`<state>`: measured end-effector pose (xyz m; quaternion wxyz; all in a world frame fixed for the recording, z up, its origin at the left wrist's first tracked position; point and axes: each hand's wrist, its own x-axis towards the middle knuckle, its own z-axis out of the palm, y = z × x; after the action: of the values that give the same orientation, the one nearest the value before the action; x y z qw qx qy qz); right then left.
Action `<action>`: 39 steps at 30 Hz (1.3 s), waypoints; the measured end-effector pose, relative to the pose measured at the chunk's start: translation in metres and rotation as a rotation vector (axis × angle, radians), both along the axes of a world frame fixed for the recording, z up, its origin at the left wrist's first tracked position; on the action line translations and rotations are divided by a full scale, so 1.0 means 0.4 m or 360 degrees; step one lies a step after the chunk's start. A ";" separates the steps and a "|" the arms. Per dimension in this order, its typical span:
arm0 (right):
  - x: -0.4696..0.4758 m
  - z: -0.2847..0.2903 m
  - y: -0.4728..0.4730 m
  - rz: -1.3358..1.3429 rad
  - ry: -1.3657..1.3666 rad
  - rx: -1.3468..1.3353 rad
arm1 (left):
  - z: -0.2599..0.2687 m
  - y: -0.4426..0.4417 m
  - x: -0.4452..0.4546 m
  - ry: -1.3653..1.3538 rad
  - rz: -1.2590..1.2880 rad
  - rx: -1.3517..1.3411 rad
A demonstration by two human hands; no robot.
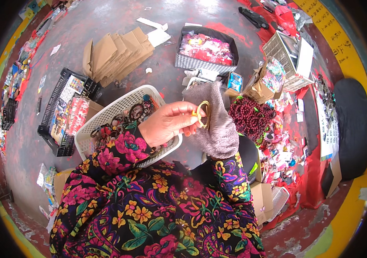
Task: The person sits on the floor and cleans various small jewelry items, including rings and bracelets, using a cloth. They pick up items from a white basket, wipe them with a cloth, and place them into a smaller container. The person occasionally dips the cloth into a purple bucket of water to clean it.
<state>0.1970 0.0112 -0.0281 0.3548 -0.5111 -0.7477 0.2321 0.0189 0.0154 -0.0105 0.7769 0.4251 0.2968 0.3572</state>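
Note:
A yellow elastic hair tie (pixel 204 113) with a small yellow ornament is pinched between the thumb and fingers of my left hand (pixel 173 121). Right beside it is a grey-mauve plush cloth (pixel 217 135), which covers my right hand; only the floral sleeve shows below it, so its fingers are hidden. Under my left forearm stands a white plastic basket (pixel 114 111) with dark hair ties and other small accessories in it. A bunch of dark red artificial berries (pixel 251 113) with green leaves lies to the right of the cloth.
Beyond my hands stands a checked fabric box (pixel 199 64) of pink packets. At the left are folded cardboard sheets (pixel 119 56) and a black crate (pixel 49 113). To the right are an open carton (pixel 259 87), a beige crate (pixel 294 82) and many small packets (pixel 280 151) over red cloth.

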 end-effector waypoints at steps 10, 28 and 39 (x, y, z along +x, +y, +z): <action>-0.023 0.023 -0.019 -0.0191 0.0199 -0.0260 | -0.024 -0.023 0.050 0.0364 0.0032 -0.0171; 0.013 0.041 0.000 -0.0108 -0.1314 0.0169 | -0.049 0.002 -0.002 0.0378 0.0067 -0.0210; 0.043 -0.140 -0.023 0.0815 0.0227 -0.0248 | -0.045 -0.052 -0.038 0.0914 -0.0289 0.0093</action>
<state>0.2143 0.0019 -0.0843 0.2958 -0.3136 -0.8056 0.4065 0.0036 -0.0052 -0.0283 0.6775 0.5556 0.4547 0.1600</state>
